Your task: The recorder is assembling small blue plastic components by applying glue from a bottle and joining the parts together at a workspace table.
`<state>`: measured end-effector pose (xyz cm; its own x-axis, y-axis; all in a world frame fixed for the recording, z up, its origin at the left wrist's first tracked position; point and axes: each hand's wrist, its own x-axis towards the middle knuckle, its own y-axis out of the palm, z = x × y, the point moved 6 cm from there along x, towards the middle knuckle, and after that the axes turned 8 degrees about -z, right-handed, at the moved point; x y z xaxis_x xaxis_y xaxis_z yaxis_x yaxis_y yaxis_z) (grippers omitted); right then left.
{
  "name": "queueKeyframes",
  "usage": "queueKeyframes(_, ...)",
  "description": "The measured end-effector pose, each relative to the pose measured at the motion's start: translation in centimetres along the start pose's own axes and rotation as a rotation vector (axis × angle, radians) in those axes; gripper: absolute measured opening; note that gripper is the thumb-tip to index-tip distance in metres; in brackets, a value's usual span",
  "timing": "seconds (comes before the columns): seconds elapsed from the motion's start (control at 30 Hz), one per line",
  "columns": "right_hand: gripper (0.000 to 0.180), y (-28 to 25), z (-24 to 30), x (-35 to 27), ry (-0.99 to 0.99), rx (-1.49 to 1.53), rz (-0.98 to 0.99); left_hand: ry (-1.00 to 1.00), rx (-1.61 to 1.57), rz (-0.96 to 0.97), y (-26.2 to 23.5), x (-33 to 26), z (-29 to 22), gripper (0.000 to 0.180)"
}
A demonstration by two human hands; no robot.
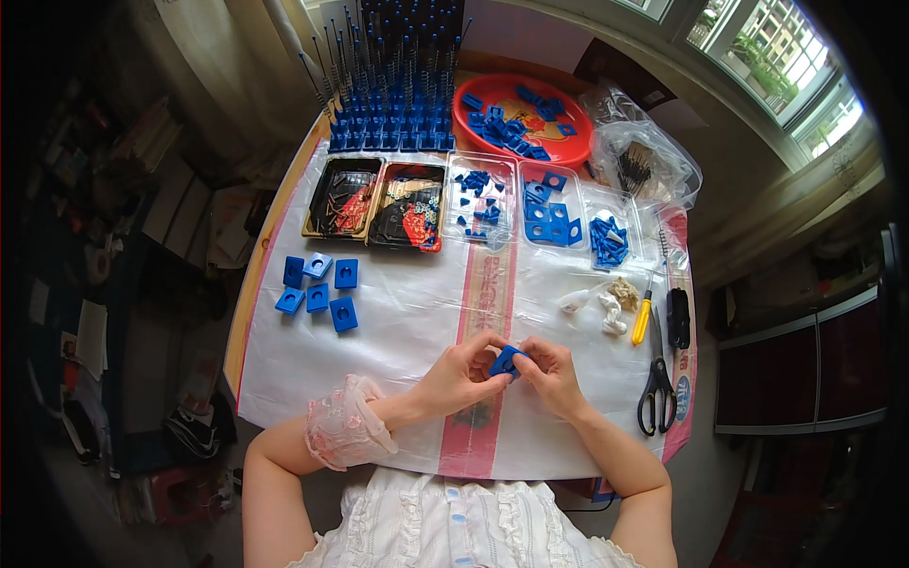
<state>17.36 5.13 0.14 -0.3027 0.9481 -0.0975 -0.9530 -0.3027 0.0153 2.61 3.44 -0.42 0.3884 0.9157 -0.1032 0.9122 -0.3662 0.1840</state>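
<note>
Over the near middle of the table, a small blue plastic block with a round hole [507, 363] is held between both hands. My left hand [462, 379] pinches it from the left with thumb and fingers. From the right, my right hand [553, 381] is closed on it too, its fingertips partly hiding it. Several similar blue blocks [317, 298] lie loosely grouped on the white sheet to the left of my hands.
Beyond my hands stand black trays [376, 199] of small metal parts and clear trays [454, 227] of blue pieces. A red basin [579, 142] and upright blue assemblies with rods [390, 128] are at the back. Scissors [655, 383] and a yellow-handled tool [642, 320] lie right.
</note>
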Motion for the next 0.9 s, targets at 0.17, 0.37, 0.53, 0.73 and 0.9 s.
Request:
queueKeyframes(0.17,0.014,-0.09,-0.27,0.00,-0.011,-0.018,0.006,0.002,-0.030,0.015,-0.02,0.03,0.33,0.034)
queueKeyframes(0.37,0.015,0.07,-0.03,-0.01,0.001,0.001,0.001,0.005,-0.023,0.017,-0.04,0.02,0.12,0.034)
queueKeyframes(0.53,0.015,-0.03,-0.04,0.00,0.006,-0.008,-0.011,-0.007,0.008,0.014,0.00,0.01,-0.06,0.035)
queueKeyframes(0.73,0.015,-0.16,-0.39,0.06,0.015,0.007,-0.020,0.085,0.007,-0.029,-0.07,0.04,-0.06,0.035)
queueKeyframes(0.9,0.014,-0.29,0.22,-0.05,0.002,0.021,-0.021,0.076,-0.040,-0.019,0.14,0.06,-0.21,0.036)
